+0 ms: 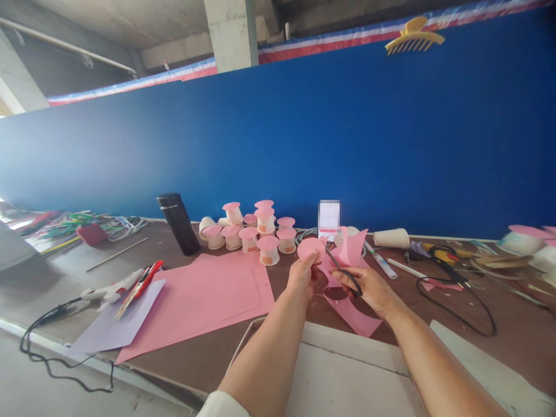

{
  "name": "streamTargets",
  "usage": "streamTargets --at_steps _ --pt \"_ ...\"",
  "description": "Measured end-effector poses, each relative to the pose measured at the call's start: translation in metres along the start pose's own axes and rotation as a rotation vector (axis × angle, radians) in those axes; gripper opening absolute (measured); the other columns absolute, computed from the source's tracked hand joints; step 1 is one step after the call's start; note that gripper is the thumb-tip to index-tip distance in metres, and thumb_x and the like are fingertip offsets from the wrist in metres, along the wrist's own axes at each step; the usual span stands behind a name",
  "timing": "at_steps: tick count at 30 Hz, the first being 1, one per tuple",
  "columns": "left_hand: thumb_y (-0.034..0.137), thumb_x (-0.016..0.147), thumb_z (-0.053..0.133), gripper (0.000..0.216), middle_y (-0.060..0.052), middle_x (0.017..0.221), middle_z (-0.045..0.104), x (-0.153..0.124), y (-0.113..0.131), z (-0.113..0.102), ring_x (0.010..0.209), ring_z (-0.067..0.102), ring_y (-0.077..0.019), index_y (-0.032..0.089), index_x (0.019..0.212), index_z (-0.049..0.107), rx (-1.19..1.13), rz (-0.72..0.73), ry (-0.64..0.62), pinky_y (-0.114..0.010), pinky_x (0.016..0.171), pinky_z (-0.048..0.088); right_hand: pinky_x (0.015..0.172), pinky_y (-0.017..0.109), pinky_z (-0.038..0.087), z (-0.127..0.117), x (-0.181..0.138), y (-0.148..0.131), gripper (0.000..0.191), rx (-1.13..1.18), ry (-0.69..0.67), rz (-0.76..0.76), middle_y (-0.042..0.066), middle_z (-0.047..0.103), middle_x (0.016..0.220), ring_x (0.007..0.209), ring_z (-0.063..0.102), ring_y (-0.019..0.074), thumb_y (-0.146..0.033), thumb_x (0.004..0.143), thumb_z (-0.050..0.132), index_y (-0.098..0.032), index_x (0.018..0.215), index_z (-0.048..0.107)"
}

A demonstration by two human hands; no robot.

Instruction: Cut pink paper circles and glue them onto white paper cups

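Observation:
My left hand (305,273) pinches a round pink paper disc (311,249) near its lower edge. Scissors (346,274) with dark handles are in my right hand (364,288), fingers wrapped round the loops and blades pointing up and left at the disc's right edge. Pink paper offcuts (353,315) with curved edges lie below and behind the scissors, and one piece (354,248) stands up beside the blades. To the left, several white paper cups (269,255) stand upside down with pink discs on top, some stacked.
Pink paper sheets (217,289), a lilac sheet (117,321), a red utility knife (141,285) and a glue gun (113,288) lie left. A black flask (178,223) stands behind them. A glue tube (382,262), a cup on its side (391,238) and a black cable (473,295) lie right.

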State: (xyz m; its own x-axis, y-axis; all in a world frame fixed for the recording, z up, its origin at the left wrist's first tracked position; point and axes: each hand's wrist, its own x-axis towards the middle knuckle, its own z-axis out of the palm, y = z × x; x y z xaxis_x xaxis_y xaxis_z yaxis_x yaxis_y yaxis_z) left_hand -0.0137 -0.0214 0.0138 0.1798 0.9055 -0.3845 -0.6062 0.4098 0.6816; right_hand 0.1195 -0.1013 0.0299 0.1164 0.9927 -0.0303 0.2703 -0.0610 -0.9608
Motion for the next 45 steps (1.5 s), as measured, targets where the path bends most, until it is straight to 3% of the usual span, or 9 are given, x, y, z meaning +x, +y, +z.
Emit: streamTargets --at_steps 6,14,35,45 --pt "0.023 0.074 0.078 0.024 0.000 0.065 0.056 0.000 0.001 0.001 0.044 0.041 -0.0043 0.010 0.087 0.063 0.081 0.014 0.066 -0.018 0.041 0.032 0.057 0.029 0.040 0.004 0.001 0.005 0.052 0.044 -0.034 0.040 0.000 0.059 0.056 0.055 0.050 0.0134 -0.054 0.068 0.077 -0.012 0.099 0.076" --pt "0.035 0.067 0.083 0.038 -0.002 0.063 0.056 0.013 -0.008 -0.010 0.050 0.041 -0.0081 0.007 0.088 0.069 0.359 0.133 0.002 -0.024 0.047 0.031 0.058 0.028 0.042 -0.001 -0.001 0.003 0.056 0.036 -0.043 0.023 0.001 0.060 0.058 0.054 0.050 0.0126 -0.060 0.068 0.075 -0.012 0.098 0.077" --pt "0.038 0.064 0.083 0.041 0.001 0.058 0.050 0.005 -0.002 -0.009 0.047 0.038 -0.0078 0.009 0.086 0.065 0.371 0.114 -0.020 -0.024 0.046 0.026 0.054 0.028 0.036 -0.006 -0.003 0.001 0.051 -0.045 -0.018 -0.022 -0.001 0.053 0.051 0.051 0.046 0.0119 -0.061 0.071 0.073 -0.014 0.091 0.078" --pt "0.037 0.065 0.084 0.041 -0.002 0.061 0.053 0.002 0.002 -0.009 0.051 0.042 -0.0106 0.008 0.088 0.067 0.380 0.106 -0.019 -0.027 0.050 0.032 0.053 0.028 0.035 -0.007 -0.008 -0.006 0.055 -0.049 -0.023 -0.026 -0.001 0.052 0.050 0.051 0.044 0.0125 -0.066 0.071 0.071 -0.014 0.089 0.077"
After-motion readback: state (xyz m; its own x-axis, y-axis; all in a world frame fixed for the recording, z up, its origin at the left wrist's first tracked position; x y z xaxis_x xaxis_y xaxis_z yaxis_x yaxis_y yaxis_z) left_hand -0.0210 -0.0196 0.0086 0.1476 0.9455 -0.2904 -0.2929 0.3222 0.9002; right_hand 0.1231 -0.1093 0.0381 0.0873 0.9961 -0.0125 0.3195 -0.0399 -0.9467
